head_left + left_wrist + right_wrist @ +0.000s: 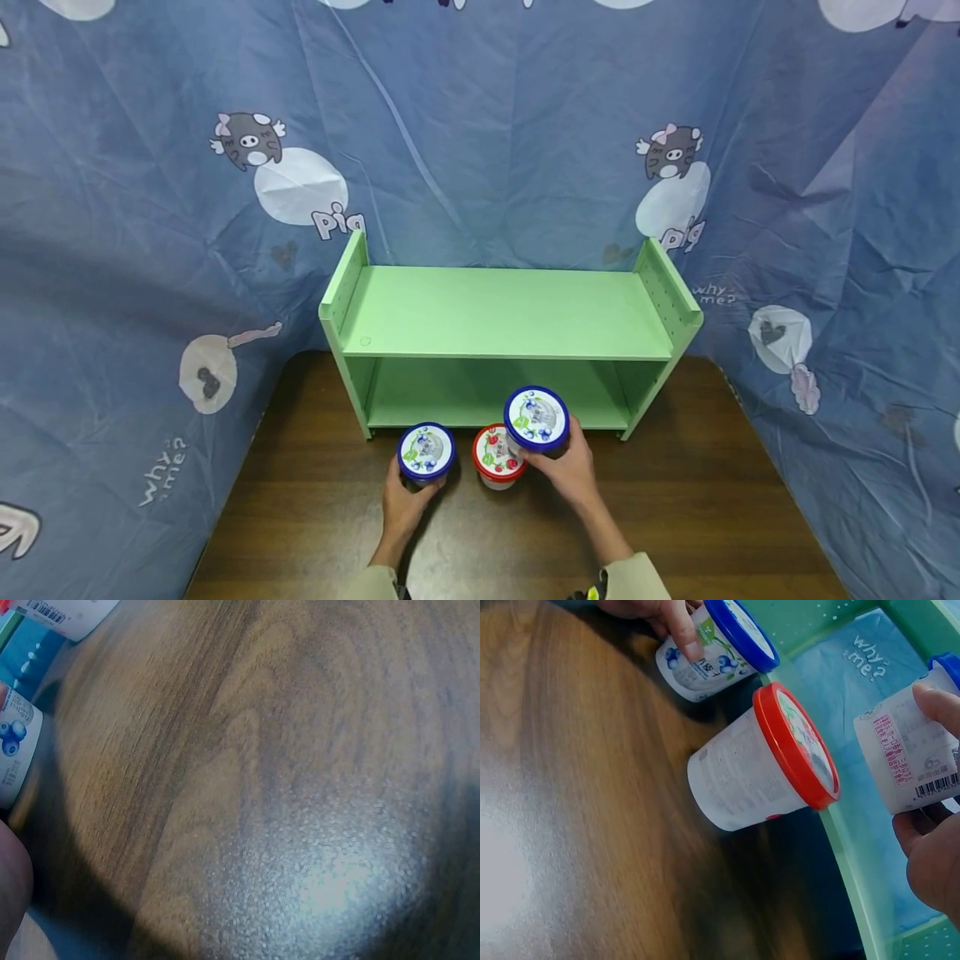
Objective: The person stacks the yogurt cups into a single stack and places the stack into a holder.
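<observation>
My left hand (403, 504) grips a blue-lidded tub (426, 451) with blueberries on its lid, in front of the shelf's left half. In the right wrist view its thumb lies along that tub's (712, 664) printed side. A second blue-lidded tub (537, 417) is held in my right hand (572, 468), raised off the table; in the right wrist view the fingers and thumb clasp its white side (904, 746). Between the two hands a red-lidded tub (498, 454) stands on the table, untouched, partly covered by the raised tub in the head view.
A light green two-level shelf (495, 312) stands at the back of the brown wooden table (315, 508). Its lower level (442, 392) opens toward me, and upright side panels (667, 292) rise at both ends. Blue printed cloth (480, 133) hangs behind and at the sides.
</observation>
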Demonstrator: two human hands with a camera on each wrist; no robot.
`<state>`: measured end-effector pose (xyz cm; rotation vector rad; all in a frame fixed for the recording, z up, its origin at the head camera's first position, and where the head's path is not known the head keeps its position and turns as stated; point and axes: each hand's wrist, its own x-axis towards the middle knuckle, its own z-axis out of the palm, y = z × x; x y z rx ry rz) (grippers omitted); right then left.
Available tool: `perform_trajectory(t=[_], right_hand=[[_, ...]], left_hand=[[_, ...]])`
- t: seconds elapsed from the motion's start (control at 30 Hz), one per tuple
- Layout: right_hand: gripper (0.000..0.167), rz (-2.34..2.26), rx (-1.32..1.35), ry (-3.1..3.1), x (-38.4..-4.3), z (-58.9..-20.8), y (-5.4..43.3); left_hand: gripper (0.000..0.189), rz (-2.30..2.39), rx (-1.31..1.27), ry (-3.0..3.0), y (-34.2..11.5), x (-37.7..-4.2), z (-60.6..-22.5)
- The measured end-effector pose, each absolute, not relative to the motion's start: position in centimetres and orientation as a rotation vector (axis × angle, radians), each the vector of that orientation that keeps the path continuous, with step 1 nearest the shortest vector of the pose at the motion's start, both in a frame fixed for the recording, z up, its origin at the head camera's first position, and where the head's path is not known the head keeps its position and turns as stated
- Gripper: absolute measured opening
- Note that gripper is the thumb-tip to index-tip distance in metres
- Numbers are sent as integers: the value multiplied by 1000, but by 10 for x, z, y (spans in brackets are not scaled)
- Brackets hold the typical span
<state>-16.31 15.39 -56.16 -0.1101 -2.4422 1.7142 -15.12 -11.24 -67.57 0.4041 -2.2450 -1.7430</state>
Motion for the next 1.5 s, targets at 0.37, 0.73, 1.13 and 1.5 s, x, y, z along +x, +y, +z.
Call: perform_trajectory(t=[0.37,0.73,1.13,1.5], right_hand=[[91,1759,-121,-2426,-167,-566,142],[93,1735,-97,-2456,-169,-576,131],[93,1747,-54,-2455,-169,-583,122],[92,1726,-36,-2465,-167,-587,119]], left_hand=[[90,-1755,398,-2234,-113,-153,-677],[90,-1773,362,-2193,-112,-151,-677],[90,-1793,375,-2183,-111,-153,-679],[90,-1786,396,-2206,-112,-154,-678]])
